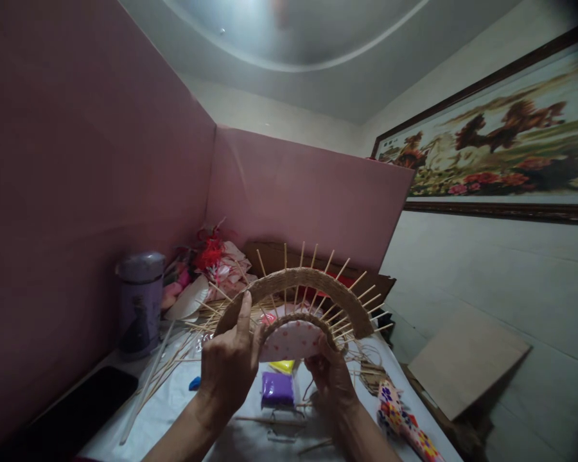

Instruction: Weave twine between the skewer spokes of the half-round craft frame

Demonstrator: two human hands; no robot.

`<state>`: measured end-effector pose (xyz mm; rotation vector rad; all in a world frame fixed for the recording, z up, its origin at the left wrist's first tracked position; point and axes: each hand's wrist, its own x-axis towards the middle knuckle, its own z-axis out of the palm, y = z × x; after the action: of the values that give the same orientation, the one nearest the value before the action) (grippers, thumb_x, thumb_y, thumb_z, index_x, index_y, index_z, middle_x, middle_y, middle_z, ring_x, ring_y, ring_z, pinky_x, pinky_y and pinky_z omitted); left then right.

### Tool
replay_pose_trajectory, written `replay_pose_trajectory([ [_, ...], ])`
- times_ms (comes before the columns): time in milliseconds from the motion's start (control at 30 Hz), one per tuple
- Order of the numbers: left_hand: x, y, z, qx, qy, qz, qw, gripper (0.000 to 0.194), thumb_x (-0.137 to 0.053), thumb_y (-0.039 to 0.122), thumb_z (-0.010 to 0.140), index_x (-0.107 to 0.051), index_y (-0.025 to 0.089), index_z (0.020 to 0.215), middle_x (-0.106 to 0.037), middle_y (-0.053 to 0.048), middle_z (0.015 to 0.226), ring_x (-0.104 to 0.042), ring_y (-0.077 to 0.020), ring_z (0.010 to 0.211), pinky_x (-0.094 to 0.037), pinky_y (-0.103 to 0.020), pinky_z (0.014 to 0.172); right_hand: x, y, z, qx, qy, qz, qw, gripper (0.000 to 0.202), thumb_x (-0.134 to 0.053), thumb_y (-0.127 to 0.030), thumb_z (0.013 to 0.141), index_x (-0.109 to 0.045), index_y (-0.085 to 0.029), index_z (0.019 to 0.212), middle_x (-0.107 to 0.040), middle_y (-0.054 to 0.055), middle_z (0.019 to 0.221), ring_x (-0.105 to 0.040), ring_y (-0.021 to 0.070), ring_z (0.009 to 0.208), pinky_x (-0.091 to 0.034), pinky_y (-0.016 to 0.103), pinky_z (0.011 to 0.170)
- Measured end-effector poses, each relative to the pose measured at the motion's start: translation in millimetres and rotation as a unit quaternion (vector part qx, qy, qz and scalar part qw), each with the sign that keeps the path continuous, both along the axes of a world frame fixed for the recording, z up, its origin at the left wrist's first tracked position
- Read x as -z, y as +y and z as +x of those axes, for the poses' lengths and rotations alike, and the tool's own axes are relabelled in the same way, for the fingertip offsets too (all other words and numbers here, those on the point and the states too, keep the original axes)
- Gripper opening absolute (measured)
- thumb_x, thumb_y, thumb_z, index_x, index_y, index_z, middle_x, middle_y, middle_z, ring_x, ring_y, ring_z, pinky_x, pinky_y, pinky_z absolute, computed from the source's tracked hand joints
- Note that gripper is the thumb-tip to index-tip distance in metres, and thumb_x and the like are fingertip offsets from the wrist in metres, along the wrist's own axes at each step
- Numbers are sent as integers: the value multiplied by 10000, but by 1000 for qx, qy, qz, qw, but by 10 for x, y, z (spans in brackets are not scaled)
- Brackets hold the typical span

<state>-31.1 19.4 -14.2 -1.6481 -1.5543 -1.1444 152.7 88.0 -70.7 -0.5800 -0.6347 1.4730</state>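
Observation:
A half-round woven piece (301, 278) with thin wooden sticks fanning outward is held up above the table. Its inner part is a white patterned half-disc (289, 341) with a braided rim. My left hand (231, 359) grips the left side, its index finger stretched up against the outer woven band. At the lower right of the half-disc, my right hand (331, 372) pinches the inner rim between thumb and fingers. The fingertips behind the piece are partly hidden.
Purple packet (277, 388) and yellow packet (282, 366) lie below the piece. A lidded tumbler (140, 305), black phone-like object (84, 410) and loose sticks are left. A flowered object (404, 420) lies right. Pink panels (303, 199) stand behind the table (173, 417).

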Motion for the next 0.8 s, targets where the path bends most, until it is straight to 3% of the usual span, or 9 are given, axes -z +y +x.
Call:
replay_pose_trajectory([
  [300, 6, -26, 13, 37, -22, 3, 999, 590, -487, 282, 881, -287, 36, 1378, -657, -5, 570, -583, -142, 439, -384, -255, 430, 4, 6, 30, -20, 4, -7, 1000, 286, -831, -321, 521, -686, -209, 741, -686, -35, 664, -572, 82, 547, -473, 174, 493],
  [567, 19, -27, 37, 34, 4, 18, 999, 557, -468, 304, 890, -330, 29, 1356, -628, -5, 523, -559, -137, 423, -373, -249, 426, 18, 5, 64, -37, 4, -8, 999, 300, -825, -356, 544, -695, -202, 766, -684, -24, 682, -588, 93, 606, -497, 188, 556],
  [800, -4, -73, 49, 41, 16, 56, 997, 501, -441, 285, 901, -368, 31, 1326, -616, -6, 506, -537, -124, 395, -367, -239, 415, -1, 8, 60, -32, -23, 13, 999, 311, -828, -379, 511, -679, -199, 717, -690, 10, 690, -620, 158, 647, -503, 251, 552],
])
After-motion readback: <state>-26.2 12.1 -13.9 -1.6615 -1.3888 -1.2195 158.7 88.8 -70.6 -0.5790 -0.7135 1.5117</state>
